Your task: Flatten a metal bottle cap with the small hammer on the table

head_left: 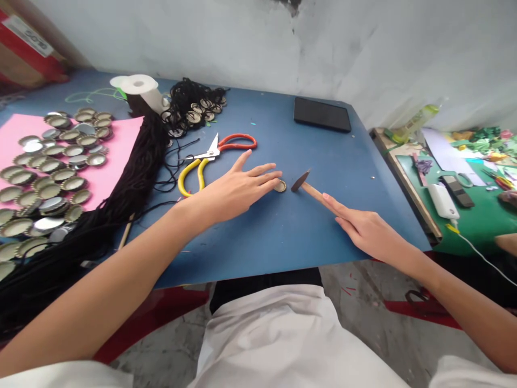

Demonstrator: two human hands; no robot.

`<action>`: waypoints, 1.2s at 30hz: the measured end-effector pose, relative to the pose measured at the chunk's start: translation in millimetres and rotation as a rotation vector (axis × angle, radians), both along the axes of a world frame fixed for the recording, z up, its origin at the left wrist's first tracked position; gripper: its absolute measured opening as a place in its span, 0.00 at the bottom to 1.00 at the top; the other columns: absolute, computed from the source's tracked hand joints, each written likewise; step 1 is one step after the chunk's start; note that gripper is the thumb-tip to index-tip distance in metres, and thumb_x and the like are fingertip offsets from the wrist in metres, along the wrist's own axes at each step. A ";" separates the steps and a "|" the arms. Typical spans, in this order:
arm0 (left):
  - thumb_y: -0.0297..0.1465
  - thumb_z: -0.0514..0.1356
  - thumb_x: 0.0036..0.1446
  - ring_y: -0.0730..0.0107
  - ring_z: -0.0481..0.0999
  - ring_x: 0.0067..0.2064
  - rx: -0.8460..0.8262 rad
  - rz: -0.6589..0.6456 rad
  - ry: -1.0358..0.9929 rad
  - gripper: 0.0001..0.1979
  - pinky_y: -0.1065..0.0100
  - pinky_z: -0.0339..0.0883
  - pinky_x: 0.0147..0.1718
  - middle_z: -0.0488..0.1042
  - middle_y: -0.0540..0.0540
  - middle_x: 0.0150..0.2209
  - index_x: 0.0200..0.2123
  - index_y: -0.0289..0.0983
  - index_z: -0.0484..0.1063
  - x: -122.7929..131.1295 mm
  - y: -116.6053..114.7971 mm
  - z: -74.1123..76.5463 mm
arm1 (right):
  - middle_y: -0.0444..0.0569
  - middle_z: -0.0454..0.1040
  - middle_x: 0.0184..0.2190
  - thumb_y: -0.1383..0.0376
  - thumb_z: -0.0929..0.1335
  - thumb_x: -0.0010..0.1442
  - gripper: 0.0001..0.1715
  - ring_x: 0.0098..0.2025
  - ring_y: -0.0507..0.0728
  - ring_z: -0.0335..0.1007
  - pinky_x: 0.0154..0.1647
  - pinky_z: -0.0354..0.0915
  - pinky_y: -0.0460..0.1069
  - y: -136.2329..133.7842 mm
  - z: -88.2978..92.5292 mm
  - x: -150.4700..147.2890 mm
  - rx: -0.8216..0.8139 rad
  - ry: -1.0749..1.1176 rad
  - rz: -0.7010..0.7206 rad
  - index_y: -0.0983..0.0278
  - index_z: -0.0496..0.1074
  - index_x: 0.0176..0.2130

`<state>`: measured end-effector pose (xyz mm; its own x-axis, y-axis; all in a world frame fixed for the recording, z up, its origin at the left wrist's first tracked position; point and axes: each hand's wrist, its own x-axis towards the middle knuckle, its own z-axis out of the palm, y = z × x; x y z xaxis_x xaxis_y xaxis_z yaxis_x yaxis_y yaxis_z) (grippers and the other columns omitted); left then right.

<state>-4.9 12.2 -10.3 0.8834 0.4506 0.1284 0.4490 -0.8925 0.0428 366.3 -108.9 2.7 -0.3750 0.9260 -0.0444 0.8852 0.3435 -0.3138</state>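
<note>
My left hand lies flat on the blue table with its fingers stretched out. Its fingertips touch a single bottle cap. Just right of the cap rests a small hammer, its dark head on the table. The wooden handle runs under the fingers of my right hand. Those fingers lie straight along the handle and are not curled round it.
Scissors with orange and yellow handles lie left of my left hand. Several bottle caps cover a pink sheet beside black cords and a white spool. A black case sits at the back. A cluttered green table stands on the right.
</note>
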 end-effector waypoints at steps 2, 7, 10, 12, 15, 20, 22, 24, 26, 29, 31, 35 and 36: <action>0.11 0.52 0.65 0.51 0.65 0.83 -0.013 0.008 0.020 0.41 0.29 0.37 0.84 0.71 0.39 0.79 0.77 0.42 0.69 -0.8 -1.6 1.6 | 0.49 0.91 0.54 0.64 0.61 0.83 0.39 0.41 0.65 0.92 0.46 0.85 0.59 -1.5 -2.6 0.4 0.006 -0.014 0.003 0.53 0.56 0.86; 0.11 0.52 0.63 0.51 0.68 0.82 -0.063 0.006 0.057 0.44 0.29 0.37 0.84 0.73 0.42 0.78 0.78 0.44 0.70 -1.6 -1.9 1.4 | 0.52 0.81 0.72 0.61 0.60 0.84 0.43 0.54 0.69 0.92 0.48 0.86 0.61 -3.3 -3.7 12.5 -0.078 -0.091 0.033 0.47 0.44 0.89; 0.12 0.53 0.63 0.50 0.67 0.82 -0.063 0.015 0.056 0.43 0.29 0.38 0.84 0.72 0.40 0.78 0.78 0.43 0.71 -1.0 -0.8 0.7 | 0.50 0.74 0.78 0.58 0.62 0.85 0.47 0.61 0.68 0.89 0.56 0.85 0.60 -2.6 3.3 24.1 -0.156 -0.062 0.105 0.44 0.35 0.89; 0.12 0.53 0.63 0.50 0.66 0.83 -0.070 0.016 0.060 0.43 0.29 0.37 0.84 0.72 0.39 0.78 0.78 0.42 0.71 -0.5 -0.1 0.6 | 0.49 0.70 0.80 0.57 0.61 0.86 0.43 0.69 0.68 0.83 0.64 0.83 0.61 -1.1 8.9 27.8 -0.146 -0.017 0.118 0.45 0.41 0.89; 0.11 0.51 0.62 0.51 0.64 0.84 -0.082 0.009 0.062 0.44 0.29 0.36 0.84 0.73 0.40 0.78 0.78 0.40 0.70 -0.1 1.2 -0.3 | 0.49 0.69 0.81 0.58 0.60 0.86 0.39 0.75 0.68 0.76 0.72 0.78 0.64 2.6 13.2 25.4 -0.092 0.050 0.109 0.49 0.50 0.88; 0.10 0.52 0.62 0.53 0.62 0.85 -0.048 -0.013 0.040 0.42 0.30 0.31 0.85 0.72 0.41 0.78 0.75 0.40 0.73 -1.6 3.9 -1.1 | 0.51 0.77 0.75 0.58 0.62 0.85 0.38 0.71 0.70 0.82 0.66 0.82 0.65 9.5 5.5 16.6 -0.057 0.088 0.115 0.49 0.54 0.87; 0.11 0.53 0.62 0.53 0.63 0.84 -0.037 -0.012 0.032 0.41 0.31 0.31 0.85 0.72 0.41 0.79 0.74 0.41 0.74 -2.7 4.7 0.8 | 0.51 0.81 0.71 0.58 0.62 0.85 0.38 0.67 0.70 0.85 0.64 0.83 0.64 10.7 1.4 14.6 -0.078 0.073 0.126 0.48 0.55 0.86; 0.12 0.53 0.63 0.53 0.66 0.83 -0.047 -0.004 0.040 0.40 0.30 0.32 0.85 0.74 0.41 0.77 0.73 0.42 0.75 -3.5 5.1 3.5 | 0.51 0.84 0.68 0.57 0.61 0.85 0.38 0.65 0.69 0.86 0.62 0.84 0.64 10.8 -1.0 13.3 -0.100 0.053 0.123 0.47 0.54 0.86; 0.13 0.53 0.64 0.53 0.69 0.81 -0.069 0.005 0.060 0.39 0.29 0.35 0.84 0.76 0.40 0.76 0.74 0.41 0.75 -3.5 4.6 6.2 | 0.51 0.86 0.66 0.57 0.61 0.85 0.38 0.63 0.69 0.88 0.62 0.84 0.63 10.3 -1.4 12.4 -0.108 0.034 0.112 0.47 0.54 0.87; 0.14 0.52 0.66 0.52 0.71 0.80 -0.089 0.019 0.070 0.39 0.29 0.37 0.84 0.76 0.38 0.76 0.75 0.40 0.75 -2.4 3.1 8.4 | 0.51 0.86 0.65 0.57 0.61 0.85 0.38 0.62 0.68 0.88 0.61 0.84 0.63 9.8 0.6 11.7 -0.109 0.021 0.111 0.48 0.54 0.87; 0.14 0.51 0.66 0.53 0.71 0.80 -0.097 0.028 0.058 0.39 0.30 0.37 0.84 0.75 0.39 0.76 0.76 0.41 0.74 -1.6 2.4 8.4 | 0.50 0.84 0.68 0.58 0.61 0.85 0.38 0.63 0.68 0.87 0.61 0.84 0.62 10.2 2.5 11.0 -0.106 0.023 0.117 0.48 0.54 0.87; 0.14 0.52 0.67 0.54 0.72 0.80 -0.117 0.035 0.037 0.39 0.32 0.36 0.85 0.76 0.41 0.75 0.76 0.42 0.74 -0.1 2.3 5.2 | 0.48 0.78 0.75 0.59 0.61 0.85 0.38 0.67 0.67 0.85 0.62 0.83 0.59 12.4 6.1 9.1 -0.098 0.038 0.131 0.49 0.54 0.86; 0.14 0.52 0.67 0.53 0.72 0.80 -0.116 0.039 0.035 0.39 0.32 0.37 0.85 0.76 0.41 0.75 0.76 0.43 0.75 0.6 2.1 4.2 | 0.48 0.77 0.75 0.59 0.61 0.85 0.38 0.67 0.67 0.85 0.62 0.83 0.59 12.9 7.4 8.8 -0.100 0.033 0.135 0.49 0.54 0.86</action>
<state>-4.3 14.3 -6.1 0.8679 0.4949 0.0423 0.4865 -0.8642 0.1285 375.2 -96.0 10.1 -0.4981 0.8588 -0.1196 0.8218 0.4236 -0.3811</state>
